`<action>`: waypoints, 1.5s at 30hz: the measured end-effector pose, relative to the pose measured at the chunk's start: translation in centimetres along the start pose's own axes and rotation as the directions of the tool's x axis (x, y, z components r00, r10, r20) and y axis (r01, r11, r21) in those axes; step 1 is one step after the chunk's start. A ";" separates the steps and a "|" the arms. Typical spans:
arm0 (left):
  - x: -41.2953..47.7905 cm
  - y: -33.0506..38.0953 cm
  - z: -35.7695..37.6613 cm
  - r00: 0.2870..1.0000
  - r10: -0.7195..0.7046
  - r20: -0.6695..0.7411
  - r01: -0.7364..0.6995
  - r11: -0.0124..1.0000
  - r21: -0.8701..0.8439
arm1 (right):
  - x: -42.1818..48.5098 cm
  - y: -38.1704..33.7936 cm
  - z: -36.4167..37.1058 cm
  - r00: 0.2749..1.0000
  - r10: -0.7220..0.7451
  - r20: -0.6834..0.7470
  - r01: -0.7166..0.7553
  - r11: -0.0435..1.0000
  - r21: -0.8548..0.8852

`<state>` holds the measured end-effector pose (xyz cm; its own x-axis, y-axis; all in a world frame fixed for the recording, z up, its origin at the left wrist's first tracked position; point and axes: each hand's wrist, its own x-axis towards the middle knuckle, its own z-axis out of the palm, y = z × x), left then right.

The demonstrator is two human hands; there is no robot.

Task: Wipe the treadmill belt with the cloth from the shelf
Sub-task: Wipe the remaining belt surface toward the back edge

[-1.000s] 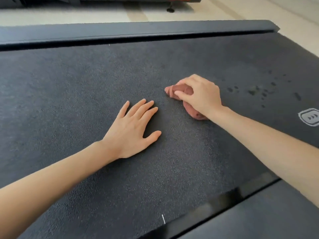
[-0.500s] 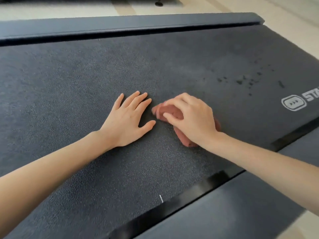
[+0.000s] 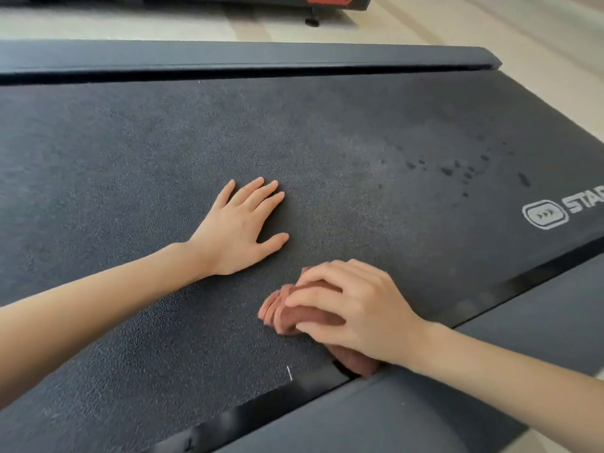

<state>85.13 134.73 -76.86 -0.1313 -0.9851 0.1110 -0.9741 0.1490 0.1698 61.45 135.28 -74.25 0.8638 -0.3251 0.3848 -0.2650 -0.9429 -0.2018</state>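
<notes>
The dark grey treadmill belt (image 3: 137, 165) fills most of the view. My right hand (image 3: 356, 308) grips a bunched reddish-brown cloth (image 3: 287, 313) and presses it on the belt close to the near side rail. The cloth sticks out past my fingertips and under my wrist. My left hand (image 3: 242, 230) lies flat on the belt with straight, spread fingers, a short way up and left of the cloth, holding nothing. A patch of dark wet spots (image 3: 457, 168) marks the belt at the right.
A grey side rail (image 3: 490, 403) runs along the near edge and another rail (image 3: 228, 57) along the far edge. A white logo (image 3: 549, 214) is printed on the belt at right. Beyond lies light flooring (image 3: 539, 60) and the base of another machine (image 3: 327, 1).
My right hand has dragged the cloth across the belt toward me, from beside the wet spots to the near rail. My left hand has stayed flat on the belt.
</notes>
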 end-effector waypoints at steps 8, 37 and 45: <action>-0.1 0.1 -0.1 0.999 -0.004 0.048 0.003 1.000 0.029 | 0.2 13.2 -3.9 0.685 0.705 -0.186 -0.729 0.659 -0.187; 7.4 7.4 2.5 0.998 0.038 0.046 -0.037 0.999 -0.004 | -5.9 25.2 -8.6 0.509 0.810 -0.291 -0.837 0.386 -0.389; 7.2 7.3 2.3 0.998 0.050 0.046 -0.051 0.999 0.013 | -4.2 19.4 -6.2 0.911 0.399 -0.107 -0.412 0.870 -0.270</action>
<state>76.66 128.54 -77.05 -0.1883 -0.9793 0.0739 -0.9686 0.1977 0.1511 50.00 117.91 -74.21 0.6354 -0.6797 0.3664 -0.7025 -0.7058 -0.0911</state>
